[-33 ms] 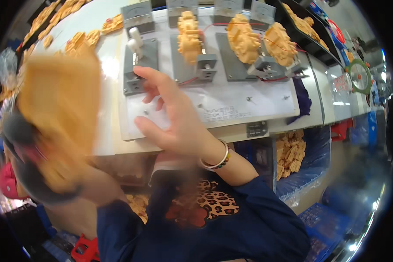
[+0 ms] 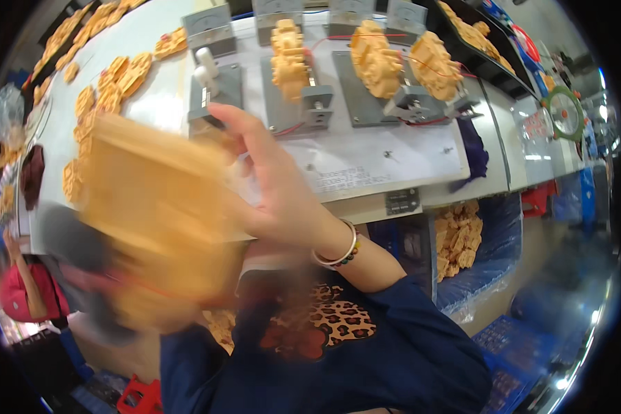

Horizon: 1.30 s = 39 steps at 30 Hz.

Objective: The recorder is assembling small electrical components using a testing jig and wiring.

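A tan moulded plastic housing (image 2: pixel 159 196), blurred by motion, is raised over the bench's near left edge. From below, my left hand (image 2: pixel 176 314) grips it; the fingers are mostly hidden. Blurred dark grey rounded shapes (image 2: pixel 72 238) show at its lower left. My right hand (image 2: pixel 279 183) is at the housing's right edge, fingers and thumb apart, the thumb tip covered by it. Whether they touch is unclear. Just past my right fingertips stands a grey fixture (image 2: pixel 217 86) with white round posts (image 2: pixel 205 72) and no tan part on it.
To the right, tan gear assemblies (image 2: pixel 290 62) sit on similar fixtures, with dial meters (image 2: pixel 279 17) behind and red wires. More tan parts (image 2: pixel 110 90) lie on the left bench. A blue-lined bin (image 2: pixel 486 259) of tan parts stands below right. Another person (image 2: pixel 31 290) in red is at left.
The tan housing and my left hand have swung right, up to my right hand. My right hand has barely moved; its thumb is now partly covered.
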Motion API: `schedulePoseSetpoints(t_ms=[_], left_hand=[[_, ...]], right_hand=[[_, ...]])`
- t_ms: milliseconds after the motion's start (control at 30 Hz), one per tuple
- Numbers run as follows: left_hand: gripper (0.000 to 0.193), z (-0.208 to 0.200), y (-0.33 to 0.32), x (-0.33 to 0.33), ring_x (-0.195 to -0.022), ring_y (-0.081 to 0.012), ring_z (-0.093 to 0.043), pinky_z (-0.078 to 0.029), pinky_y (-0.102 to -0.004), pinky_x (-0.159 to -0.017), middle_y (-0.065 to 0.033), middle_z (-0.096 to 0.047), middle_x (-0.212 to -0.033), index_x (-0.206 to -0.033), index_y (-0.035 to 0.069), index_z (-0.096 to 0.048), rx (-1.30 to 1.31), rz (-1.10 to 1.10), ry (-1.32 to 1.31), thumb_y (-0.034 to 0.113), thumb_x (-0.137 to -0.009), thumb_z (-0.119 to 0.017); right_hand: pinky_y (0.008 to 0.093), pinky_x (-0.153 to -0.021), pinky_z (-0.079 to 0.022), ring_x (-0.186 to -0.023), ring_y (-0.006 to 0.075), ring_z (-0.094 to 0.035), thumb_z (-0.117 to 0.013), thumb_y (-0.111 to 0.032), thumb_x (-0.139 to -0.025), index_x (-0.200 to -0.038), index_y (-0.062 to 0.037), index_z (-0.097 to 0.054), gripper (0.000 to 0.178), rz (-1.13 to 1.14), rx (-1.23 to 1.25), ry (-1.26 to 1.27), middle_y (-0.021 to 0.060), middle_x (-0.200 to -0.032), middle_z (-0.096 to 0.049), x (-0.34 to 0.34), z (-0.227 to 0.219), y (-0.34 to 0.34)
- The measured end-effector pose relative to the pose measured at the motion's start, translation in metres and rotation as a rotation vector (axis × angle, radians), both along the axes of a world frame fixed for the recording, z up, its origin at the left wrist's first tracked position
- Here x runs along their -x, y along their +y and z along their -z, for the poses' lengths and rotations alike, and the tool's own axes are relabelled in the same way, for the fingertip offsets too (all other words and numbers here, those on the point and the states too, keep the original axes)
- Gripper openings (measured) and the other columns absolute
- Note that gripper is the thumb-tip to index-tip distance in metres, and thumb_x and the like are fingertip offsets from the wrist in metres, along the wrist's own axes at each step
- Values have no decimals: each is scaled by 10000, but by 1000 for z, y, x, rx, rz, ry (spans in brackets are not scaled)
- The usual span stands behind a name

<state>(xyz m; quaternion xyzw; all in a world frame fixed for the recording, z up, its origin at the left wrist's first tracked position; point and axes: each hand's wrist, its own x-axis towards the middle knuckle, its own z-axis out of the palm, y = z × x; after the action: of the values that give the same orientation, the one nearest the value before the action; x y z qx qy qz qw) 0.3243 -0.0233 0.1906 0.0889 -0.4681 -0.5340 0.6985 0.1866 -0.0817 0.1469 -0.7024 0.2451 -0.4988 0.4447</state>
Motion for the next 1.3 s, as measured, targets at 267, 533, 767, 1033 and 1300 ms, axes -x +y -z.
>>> schedulePoseSetpoints(t_ms=[267,533,767,1033,1300], left_hand=[[552,-33,37,184,-941,-365,-600,-497,-411,-784,-207,-486,-1230,-1347,57,-429,205,449,-893,215,-866,-649],[160,-30,22,46,-675,-215,-602,-450,-310,-588,-73,-648,-775,-846,109,-692,276,-259,-852,114,-687,-709],[64,17,-10,14,-644,-250,-549,-449,-322,-610,-115,-565,-736,-770,13,-601,-250,-827,-1241,-15,-745,-652],[51,27,-12,14,-687,-297,-580,-467,-383,-627,-91,-608,-741,-718,75,-621,-290,-879,-1307,72,-733,-670],[27,26,-14,12,-682,-293,-584,-473,-377,-631,-90,-609,-735,-728,76,-639,-296,-894,-1285,69,-724,-664]], right_hand=[[299,-702,-444,-856,166,-521,-665,-200,-845,-1400,-56,-361,649,-54,-209,-124,97,-1048,-547,15,-18,14],[292,-597,-414,-635,169,-528,-744,-83,-728,-861,-43,-672,156,430,260,374,41,-690,-551,107,-38,16],[363,-681,-452,-762,270,-566,-718,-69,-763,-819,-35,-644,99,200,293,541,95,-785,-611,92,-23,-1],[381,-697,-442,-779,297,-532,-711,-79,-781,-841,-28,-637,108,318,278,528,105,-794,-569,81,-17,-3],[356,-673,-446,-743,269,-534,-708,-37,-733,-836,-38,-642,123,304,292,484,85,-786,-572,85,-17,-2]])
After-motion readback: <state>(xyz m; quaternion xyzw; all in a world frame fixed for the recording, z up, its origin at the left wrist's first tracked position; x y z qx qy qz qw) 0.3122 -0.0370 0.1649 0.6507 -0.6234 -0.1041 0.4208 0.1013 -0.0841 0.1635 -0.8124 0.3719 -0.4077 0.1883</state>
